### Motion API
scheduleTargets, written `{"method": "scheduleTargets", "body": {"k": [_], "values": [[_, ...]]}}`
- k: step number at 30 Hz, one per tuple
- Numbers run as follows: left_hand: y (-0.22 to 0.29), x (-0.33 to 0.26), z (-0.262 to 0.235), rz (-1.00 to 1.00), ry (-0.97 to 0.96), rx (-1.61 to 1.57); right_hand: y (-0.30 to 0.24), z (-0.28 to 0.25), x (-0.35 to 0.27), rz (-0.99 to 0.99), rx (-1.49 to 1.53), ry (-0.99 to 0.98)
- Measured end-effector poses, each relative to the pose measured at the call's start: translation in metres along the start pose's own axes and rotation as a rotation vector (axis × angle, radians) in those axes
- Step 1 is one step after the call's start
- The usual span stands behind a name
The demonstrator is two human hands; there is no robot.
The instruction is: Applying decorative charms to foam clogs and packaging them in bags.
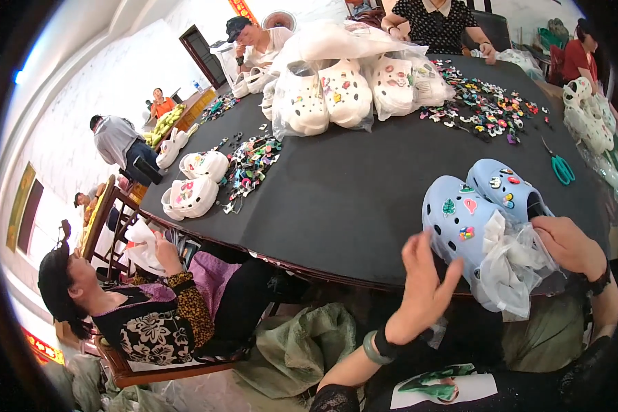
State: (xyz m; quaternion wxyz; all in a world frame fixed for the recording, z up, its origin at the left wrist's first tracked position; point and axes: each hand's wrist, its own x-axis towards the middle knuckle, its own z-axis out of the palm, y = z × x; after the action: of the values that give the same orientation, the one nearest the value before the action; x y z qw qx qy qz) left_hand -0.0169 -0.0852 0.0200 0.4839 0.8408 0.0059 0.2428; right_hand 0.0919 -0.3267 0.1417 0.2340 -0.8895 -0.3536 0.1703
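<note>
A pair of light blue clogs lies by the table's near right edge, decorated with colourful charms. My left hand (426, 285) is open, its fingers apart, beside the left clog (441, 218). My right hand (568, 244) is curled at the heel end of the right clog (486, 180); its fingertips are partly hidden. Between my hands a crumpled clear plastic bag (505, 268), with whitish material inside, covers the heels of the pair. A black band and a pale bangle circle my left wrist.
Teal-handled scissors (563, 169) lie right of the clogs. Loose charms (484, 110) spread at the far right, with another pile (252, 165) at left. White clogs (347, 93) in plastic stand at the back. A seated person (151, 302) works at my left; others sit across the table.
</note>
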Motion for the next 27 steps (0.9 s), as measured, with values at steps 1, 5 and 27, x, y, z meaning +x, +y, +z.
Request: {"method": "scheduleTargets", "body": {"k": [1,5,27], "values": [[-0.003,0.010,0.002,0.054,0.100,0.123,0.005,0.005,0.006,-0.009,-0.055,0.023],[-0.014,0.035,0.014,0.026,-0.007,-0.074,0.012,0.018,0.034,0.003,-0.073,0.161],[-0.016,0.035,0.034,-0.142,0.213,-0.121,0.031,0.034,0.075,-0.252,-0.279,0.074]]}}
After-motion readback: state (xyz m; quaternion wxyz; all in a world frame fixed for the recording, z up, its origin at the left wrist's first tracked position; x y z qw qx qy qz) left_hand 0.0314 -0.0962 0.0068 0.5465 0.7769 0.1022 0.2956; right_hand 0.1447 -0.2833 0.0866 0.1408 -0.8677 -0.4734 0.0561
